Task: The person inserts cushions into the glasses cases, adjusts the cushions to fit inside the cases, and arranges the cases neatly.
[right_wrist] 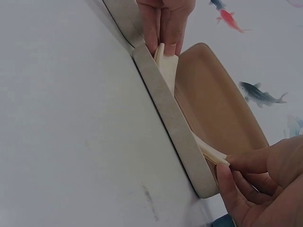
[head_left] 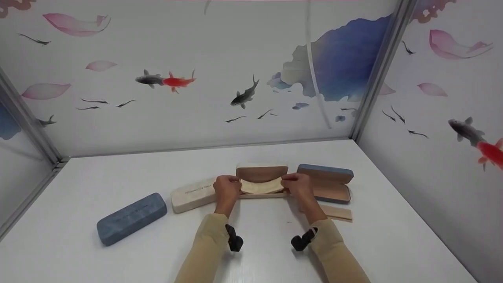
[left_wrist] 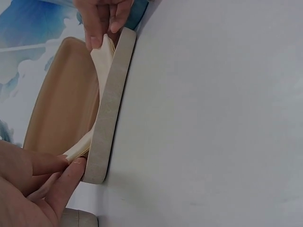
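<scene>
A folded cream cloth [head_left: 262,186] sags in the middle over an open glasses case [head_left: 261,173] with a tan lining and a pale outer shell. My left hand [head_left: 227,189] pinches the cloth's left end between thumb and fingers. At the other end, my right hand [head_left: 300,186] pinches it the same way. Both wrist views show the cloth [left_wrist: 99,64] dipping into the case, its middle partly hidden behind the case's front wall [right_wrist: 173,123]. The lid stands raised at the back.
Left of the open case lies a closed cream glasses case [head_left: 194,195], then a closed blue one [head_left: 131,218]. An open blue case [head_left: 330,184] stands on the right. In front of it, a folded beige cloth [head_left: 338,213] lies partly behind my right forearm.
</scene>
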A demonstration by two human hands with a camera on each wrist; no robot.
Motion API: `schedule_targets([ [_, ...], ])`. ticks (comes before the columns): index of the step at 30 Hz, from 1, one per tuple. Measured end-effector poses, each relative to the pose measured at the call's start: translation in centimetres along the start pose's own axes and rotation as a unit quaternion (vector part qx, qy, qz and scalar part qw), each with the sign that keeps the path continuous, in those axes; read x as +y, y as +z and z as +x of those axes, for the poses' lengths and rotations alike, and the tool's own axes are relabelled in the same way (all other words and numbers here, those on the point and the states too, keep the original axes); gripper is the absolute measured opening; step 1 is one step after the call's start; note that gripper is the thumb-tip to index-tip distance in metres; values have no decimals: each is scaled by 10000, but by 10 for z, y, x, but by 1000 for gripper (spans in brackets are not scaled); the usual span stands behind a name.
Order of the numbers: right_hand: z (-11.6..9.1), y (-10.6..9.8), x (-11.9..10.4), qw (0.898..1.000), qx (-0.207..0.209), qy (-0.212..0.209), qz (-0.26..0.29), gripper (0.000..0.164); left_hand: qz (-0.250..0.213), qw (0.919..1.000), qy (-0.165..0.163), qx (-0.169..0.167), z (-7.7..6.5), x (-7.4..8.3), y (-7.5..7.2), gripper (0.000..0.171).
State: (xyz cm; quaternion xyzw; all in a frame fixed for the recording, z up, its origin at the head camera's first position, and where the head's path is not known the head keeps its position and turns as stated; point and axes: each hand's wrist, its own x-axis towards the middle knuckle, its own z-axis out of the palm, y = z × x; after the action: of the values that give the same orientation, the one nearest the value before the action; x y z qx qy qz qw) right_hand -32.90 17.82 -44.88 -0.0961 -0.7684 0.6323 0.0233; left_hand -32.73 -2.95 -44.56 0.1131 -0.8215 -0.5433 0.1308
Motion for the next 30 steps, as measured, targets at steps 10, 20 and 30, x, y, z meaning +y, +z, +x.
schedule_targets([
  [10, 0, -2, 1, 9999, 71, -97, -101, 22, 280, 9988, 376, 157, -3, 3, 0, 15],
  [20, -1, 0, -6, 9985, 240, -276, -414, 20, 414, 9978, 505, 125, 0, 11, -9, 24],
  [30, -9, -6, -27, 9861, 545, -428, -1509, 38, 946, 9930, 33, -705, 6, 23, -17, 41],
])
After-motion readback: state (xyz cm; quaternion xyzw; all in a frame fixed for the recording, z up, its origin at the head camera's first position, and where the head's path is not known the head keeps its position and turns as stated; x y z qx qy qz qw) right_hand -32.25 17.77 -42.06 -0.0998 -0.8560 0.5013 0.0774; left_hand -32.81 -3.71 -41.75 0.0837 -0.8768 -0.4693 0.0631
